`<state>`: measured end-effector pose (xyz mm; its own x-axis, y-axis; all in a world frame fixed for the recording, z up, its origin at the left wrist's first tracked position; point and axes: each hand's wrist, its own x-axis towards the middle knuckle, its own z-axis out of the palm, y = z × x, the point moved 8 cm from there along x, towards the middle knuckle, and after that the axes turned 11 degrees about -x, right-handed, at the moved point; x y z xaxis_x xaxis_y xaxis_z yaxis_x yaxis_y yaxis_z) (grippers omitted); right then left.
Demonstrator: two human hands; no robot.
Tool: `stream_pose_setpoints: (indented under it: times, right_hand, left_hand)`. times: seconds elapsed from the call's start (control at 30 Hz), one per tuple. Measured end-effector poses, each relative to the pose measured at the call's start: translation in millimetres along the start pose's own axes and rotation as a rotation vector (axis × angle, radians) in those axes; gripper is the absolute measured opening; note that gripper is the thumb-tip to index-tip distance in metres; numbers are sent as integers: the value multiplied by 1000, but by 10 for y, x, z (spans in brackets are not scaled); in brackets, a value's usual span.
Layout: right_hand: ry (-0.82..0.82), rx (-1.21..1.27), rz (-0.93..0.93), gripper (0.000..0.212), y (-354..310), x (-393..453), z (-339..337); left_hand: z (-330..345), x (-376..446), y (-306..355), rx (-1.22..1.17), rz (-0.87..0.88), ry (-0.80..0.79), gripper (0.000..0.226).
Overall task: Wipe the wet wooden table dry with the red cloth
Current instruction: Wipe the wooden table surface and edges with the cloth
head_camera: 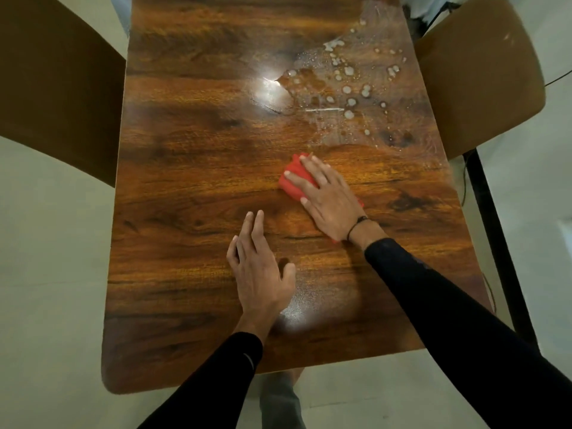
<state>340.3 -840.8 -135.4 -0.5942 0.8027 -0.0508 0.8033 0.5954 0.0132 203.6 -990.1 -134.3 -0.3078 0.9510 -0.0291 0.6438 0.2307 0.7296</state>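
Right hand (329,201) presses flat on red cloth (294,181), water (346,88) beyond its fingertips; left hand (260,264), open and empty, apparently braces the table (185,181).

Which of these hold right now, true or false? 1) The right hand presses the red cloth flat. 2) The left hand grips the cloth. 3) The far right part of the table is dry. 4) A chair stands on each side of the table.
1) True: the right hand lies with straight fingers on the red cloth.
2) False: the left hand rests bare on the table.
3) False: water droplets still lie there, beyond the cloth.
4) True: left chair, right chair.
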Motion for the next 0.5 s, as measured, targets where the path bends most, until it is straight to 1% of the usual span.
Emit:
stream_pose_setpoints:
  times: [0.1,0.17,0.27,0.33,0.37,0.4,0.43,0.5]
  right_hand:
    - [16,47,288,58,493,104,-50]
    - [32,54,431,58,726,-29,-45]
    - [51,79,647,59,858,-395,3]
    - [60,102,741,59,741,-614,19]
    - [65,111,732,60,610,-677,22]
    - [66,113,680,60,443,-698,26]
    - [58,110,585,60,258,-684,39]
    - [10,89,337,61,-68,-590,90]
  left_hand:
    - [-16,-13,43,35,3,-19,101]
    - [-5,-5,40,64,3,-32,100]
    - [19,5,14,83,-16,-51,102]
    - [28,9,5,87,-25,-64,103]
    - [32,11,-2,92,-29,-66,103]
    - [39,17,-12,96,-34,-67,103]
    - [48,21,-18,100,-39,-72,104]
    - [61,15,-9,98,-41,-76,104]
